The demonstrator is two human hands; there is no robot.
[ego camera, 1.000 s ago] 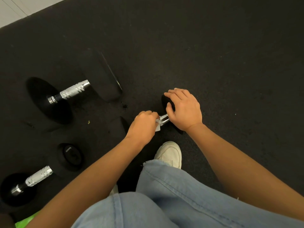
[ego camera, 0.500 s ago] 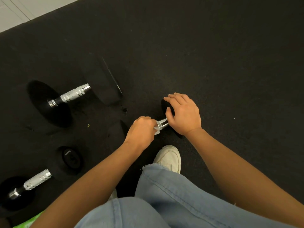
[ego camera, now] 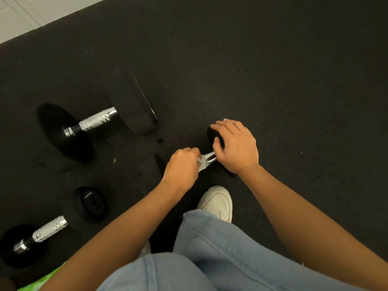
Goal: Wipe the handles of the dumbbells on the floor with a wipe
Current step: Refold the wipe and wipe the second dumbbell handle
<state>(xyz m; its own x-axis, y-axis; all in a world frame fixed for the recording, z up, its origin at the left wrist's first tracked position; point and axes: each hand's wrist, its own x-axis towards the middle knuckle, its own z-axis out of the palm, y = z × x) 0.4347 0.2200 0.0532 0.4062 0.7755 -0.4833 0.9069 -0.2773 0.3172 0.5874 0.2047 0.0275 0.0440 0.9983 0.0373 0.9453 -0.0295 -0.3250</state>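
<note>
Wipe (ego camera: 201, 167) mostly hidden in left hand (ego camera: 182, 169), green item (ego camera: 43, 280) cut off at bottom edge

We look down on a black rubber gym floor (ego camera: 273, 70) with three dumbbells lying on it.

The dark, speckled floor fills nearly our whole view, and a pale tiled strip (ego camera: 21, 15) borders it at the top left. A large dumbbell (ego camera: 96, 120) lies on its side at the left, its chrome handle between two black heads. Nearer us, at the lower left, a second dumbbell (ego camera: 50, 229) lies the same way. A small dumbbell (ego camera: 212, 134) lies near the middle, mostly hidden from us. Just below it a white shoe (ego camera: 218, 202) stands on the floor. Dark crumbs (ego camera: 160, 140) lie between the large and small dumbbells. Something bright green (ego camera: 42, 282) shows at the bottom left edge.
</note>
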